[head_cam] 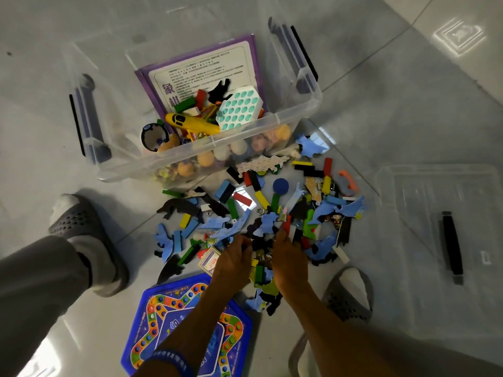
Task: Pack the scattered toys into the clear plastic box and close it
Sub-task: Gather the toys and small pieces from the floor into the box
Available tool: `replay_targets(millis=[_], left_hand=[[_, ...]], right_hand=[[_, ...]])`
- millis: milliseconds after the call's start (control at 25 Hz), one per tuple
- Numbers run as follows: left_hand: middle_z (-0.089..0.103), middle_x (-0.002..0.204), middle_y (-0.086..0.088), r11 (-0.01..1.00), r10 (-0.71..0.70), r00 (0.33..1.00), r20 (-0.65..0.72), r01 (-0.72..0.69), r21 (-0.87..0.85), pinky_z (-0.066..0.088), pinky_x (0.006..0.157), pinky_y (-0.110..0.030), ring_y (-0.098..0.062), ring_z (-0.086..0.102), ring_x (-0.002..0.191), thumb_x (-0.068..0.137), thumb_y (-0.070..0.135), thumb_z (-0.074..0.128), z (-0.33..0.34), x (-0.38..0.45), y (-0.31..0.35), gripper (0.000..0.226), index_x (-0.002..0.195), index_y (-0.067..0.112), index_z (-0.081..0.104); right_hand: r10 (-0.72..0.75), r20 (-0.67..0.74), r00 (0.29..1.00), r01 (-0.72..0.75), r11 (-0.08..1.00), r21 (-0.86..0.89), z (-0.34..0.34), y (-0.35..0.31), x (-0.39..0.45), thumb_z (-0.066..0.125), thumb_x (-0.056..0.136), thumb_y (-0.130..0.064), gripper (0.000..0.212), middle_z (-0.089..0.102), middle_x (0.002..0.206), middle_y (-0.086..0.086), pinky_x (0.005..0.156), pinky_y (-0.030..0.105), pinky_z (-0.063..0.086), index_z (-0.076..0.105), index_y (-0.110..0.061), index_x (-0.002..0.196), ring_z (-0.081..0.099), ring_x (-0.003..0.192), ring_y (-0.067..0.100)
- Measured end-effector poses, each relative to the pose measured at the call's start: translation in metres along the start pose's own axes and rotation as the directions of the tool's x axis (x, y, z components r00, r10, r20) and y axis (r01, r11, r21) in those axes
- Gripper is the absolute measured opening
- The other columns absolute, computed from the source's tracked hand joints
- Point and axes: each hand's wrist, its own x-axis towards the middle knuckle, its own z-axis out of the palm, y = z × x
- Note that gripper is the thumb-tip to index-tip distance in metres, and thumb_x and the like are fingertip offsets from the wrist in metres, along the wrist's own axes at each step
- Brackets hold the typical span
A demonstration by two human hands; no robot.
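Dozens of scattered toy pieces, blue and black foam shapes and coloured wooden blocks point(261, 210), lie heaped on the grey tiled floor point(381, 91) just before the clear plastic box point(296, 115), which stands open and half full. Beside the heap lies the box's clear lid point(424, 240), with bare tile between. Left hand point(232, 261) and right hand point(288, 258) dig into the heap's near edge, fingers curled among pieces; whether they actually grasp any, I cannot tell.

Glossy grey tiled floor point(381, 77) with pale grout lines. Two grey perforated slippers over white socks: one point(81, 227) at the left, the other point(351, 297) lower right. Grey trouser leg point(35, 281) at the left edge.
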Motion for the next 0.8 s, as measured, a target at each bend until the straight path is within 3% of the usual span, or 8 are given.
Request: replay_targets(millis=[120,200,320,400,480,560,680,800], left_hand=[[0.061,0.084,-0.002,0.998,-0.045,0.999,0.002,0.045,-0.042,0.054,0.065,-0.035,-0.019,0.063,0.072,0.099,0.023,0.042,-0.001,0.001,0.005,0.009,0.1,0.022,0.051],[0.06,0.084,0.0,0.996,-0.066,0.998,-0.012,0.065,-0.057,0.049,0.062,-0.028,-0.016,0.06,0.071,0.1,0.023,0.042,-0.004,0.001,0.01,0.009,0.098,0.022,0.051],[0.061,0.085,-0.006,0.959,-0.194,0.981,-0.026,0.185,-0.214,0.046,0.058,-0.027,-0.014,0.056,0.067,0.1,0.022,0.041,-0.006,0.004,0.022,0.017,0.095,0.017,0.056],[0.059,0.078,-0.009,0.772,-0.433,0.9,0.044,0.396,-0.497,0.045,0.052,-0.028,-0.017,0.053,0.062,0.099,0.022,0.04,-0.006,0.009,0.037,0.023,0.091,0.014,0.06],[0.06,0.078,-0.01,0.469,-0.567,0.805,0.177,0.491,-0.734,0.044,0.056,-0.029,-0.02,0.056,0.068,0.097,0.025,0.044,-0.006,0.012,0.052,0.024,0.091,0.009,0.06],[0.062,0.077,-0.009,0.279,-0.565,0.784,0.26,0.477,-0.833,0.045,0.063,-0.032,-0.021,0.059,0.074,0.096,0.029,0.047,-0.011,0.014,0.059,0.026,0.09,0.008,0.06],[0.061,0.068,-0.008,0.239,-0.483,0.833,0.268,0.42,-0.875,0.046,0.064,-0.031,-0.021,0.058,0.067,0.094,0.03,0.048,-0.018,0.004,0.074,0.029,0.081,0.008,0.061],[0.062,0.055,-0.004,0.235,-0.415,0.88,0.23,0.348,-0.907,0.05,0.051,-0.019,-0.015,0.062,0.052,0.097,0.023,0.042,-0.023,-0.004,0.09,0.032,0.076,0.008,0.059]], right_hand=[[0.002,-0.017,1.0,-0.002,1.0,0.028,-0.005,0.0,0.002,0.089,0.058,-0.024,0.08,0.07,0.072,0.018,0.047,0.035,0.058,0.054,0.005,0.124,0.069,0.058,0.028],[0.043,-0.039,0.998,-0.039,0.993,0.107,-0.015,-0.003,0.004,0.074,0.08,-0.025,0.073,0.072,0.084,0.015,0.062,0.033,0.059,0.04,-0.001,0.14,0.071,0.072,0.025],[0.109,0.06,0.992,-0.124,0.811,0.572,-0.029,-0.002,0.006,0.042,0.1,-0.025,0.048,0.062,0.082,0.002,0.054,0.013,0.044,0.026,-0.017,0.145,0.06,0.068,0.014],[0.035,0.063,0.997,-0.07,0.701,0.71,-0.04,-0.01,-0.007,0.035,0.101,-0.033,0.031,0.058,0.08,0.003,0.05,0.012,0.038,0.035,-0.025,0.131,0.057,0.066,0.017],[-0.156,0.11,0.982,0.046,0.752,0.657,-0.056,-0.023,-0.021,0.033,0.101,-0.037,0.028,0.063,0.09,0.009,0.061,0.019,0.046,0.048,-0.015,0.113,0.063,0.08,0.023],[-0.288,0.174,0.942,0.152,0.825,0.544,-0.065,-0.04,-0.028,0.034,0.102,-0.032,0.03,0.065,0.101,0.01,0.076,0.028,0.051,0.049,-0.009,0.115,0.064,0.091,0.022],[-0.271,0.095,0.958,0.21,0.888,0.41,-0.085,-0.052,-0.028,0.032,0.103,-0.033,0.034,0.066,0.103,0.007,0.076,0.023,0.046,0.052,-0.01,0.118,0.063,0.092,0.018],[-0.009,-0.154,0.988,0.096,0.812,0.575,-0.094,-0.067,-0.042,0.036,0.102,-0.03,0.029,0.064,0.09,0.002,0.064,0.017,0.04,0.058,-0.012,0.105,0.057,0.078,0.011]])
